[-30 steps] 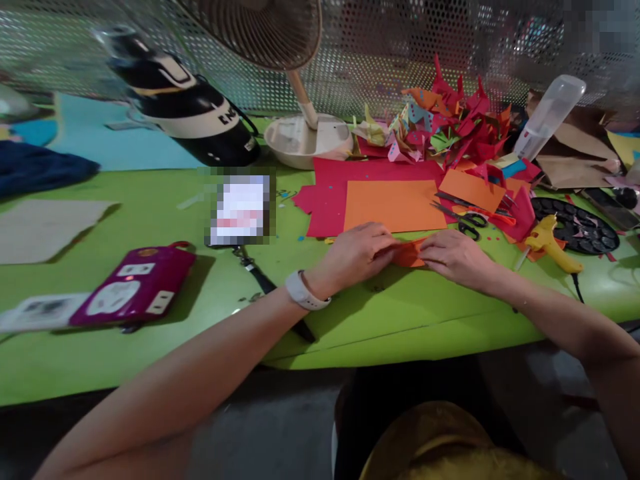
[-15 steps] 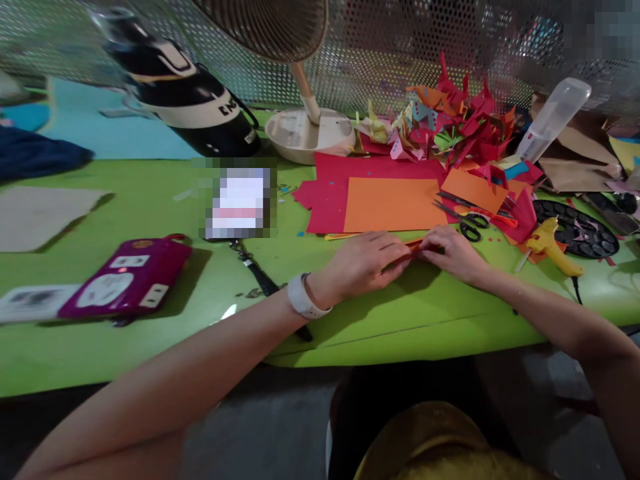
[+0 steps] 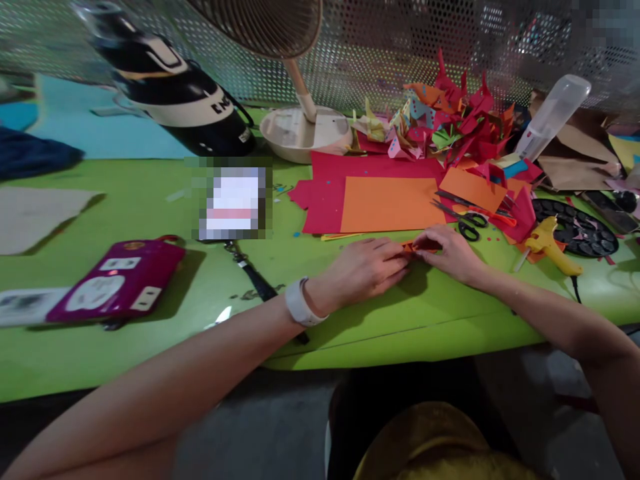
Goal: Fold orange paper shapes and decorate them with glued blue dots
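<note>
A small piece of folded orange paper point(image 3: 409, 247) is pinched between my two hands, just above the green table. My left hand point(image 3: 369, 268), with a white band at the wrist, closes on its left end. My right hand point(image 3: 447, 253) grips the other end between thumb and fingers. Most of the paper is hidden by my fingers. Beyond my hands lie a flat orange sheet point(image 3: 390, 203) and a red sheet point(image 3: 325, 190) under it. Black-handled scissors point(image 3: 467, 223) rest close by my right hand.
A yellow glue gun point(image 3: 553, 247) and a black round tray point(image 3: 583, 228) lie at right. Behind is a pile of folded paper shapes point(image 3: 460, 120). A fan base point(image 3: 273, 133), a black bottle point(image 3: 200, 113), a purple pouch point(image 3: 120, 280) and a lanyard point(image 3: 257, 280) occupy the left.
The folded orange paper has shifted and turned slightly in my fingers, showing more of its side. My left hand sits a little lower. The whole view has moved slightly.
</note>
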Available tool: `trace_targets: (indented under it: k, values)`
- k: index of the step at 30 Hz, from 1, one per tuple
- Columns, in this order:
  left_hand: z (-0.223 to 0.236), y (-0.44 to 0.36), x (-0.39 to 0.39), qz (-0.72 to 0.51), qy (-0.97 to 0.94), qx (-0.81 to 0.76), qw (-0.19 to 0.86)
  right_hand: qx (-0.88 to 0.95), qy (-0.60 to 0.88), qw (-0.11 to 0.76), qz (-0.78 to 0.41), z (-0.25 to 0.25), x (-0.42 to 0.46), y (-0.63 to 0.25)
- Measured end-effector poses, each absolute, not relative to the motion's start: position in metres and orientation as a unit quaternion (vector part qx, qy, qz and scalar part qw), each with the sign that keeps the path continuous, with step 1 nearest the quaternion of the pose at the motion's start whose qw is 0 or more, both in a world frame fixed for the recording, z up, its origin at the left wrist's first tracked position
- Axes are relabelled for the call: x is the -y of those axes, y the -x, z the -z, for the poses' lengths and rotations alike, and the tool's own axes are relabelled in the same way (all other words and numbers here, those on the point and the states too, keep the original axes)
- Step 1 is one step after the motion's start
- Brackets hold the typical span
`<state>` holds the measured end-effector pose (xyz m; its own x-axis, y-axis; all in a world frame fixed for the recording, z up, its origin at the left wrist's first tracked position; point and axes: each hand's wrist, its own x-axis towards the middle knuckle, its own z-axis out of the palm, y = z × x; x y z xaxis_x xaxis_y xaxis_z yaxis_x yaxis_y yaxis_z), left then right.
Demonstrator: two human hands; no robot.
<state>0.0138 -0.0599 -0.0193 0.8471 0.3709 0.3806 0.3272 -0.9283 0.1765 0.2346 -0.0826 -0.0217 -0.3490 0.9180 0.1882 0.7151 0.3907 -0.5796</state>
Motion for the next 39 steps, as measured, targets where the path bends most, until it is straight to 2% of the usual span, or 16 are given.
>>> trace_targets:
  k: [4, 12, 18, 28, 39]
  values:
    - [0.019, -0.014, 0.061, -0.192, -0.967, -0.163, -0.029, 0.804, 0.505, 0.244, -0.200, 0.025, 0.082, -0.237]
    - [0.023, -0.012, 0.058, -0.202, -0.964, -0.171, -0.007, 0.796, 0.507, 0.261, -0.204, 0.025, 0.083, -0.238]
    - [0.021, -0.012, 0.059, -0.249, -0.952, -0.175, -0.029, 0.804, 0.484, 0.273, -0.213, 0.023, 0.083, -0.240]
    - [0.020, -0.014, 0.062, -0.188, -0.959, -0.210, -0.040, 0.802, 0.486, 0.273, -0.214, 0.023, 0.084, -0.241]
    - [0.022, -0.013, 0.060, -0.175, -0.959, -0.205, -0.083, 0.879, 0.428, 0.205, -0.056, 0.020, 0.095, -0.244]
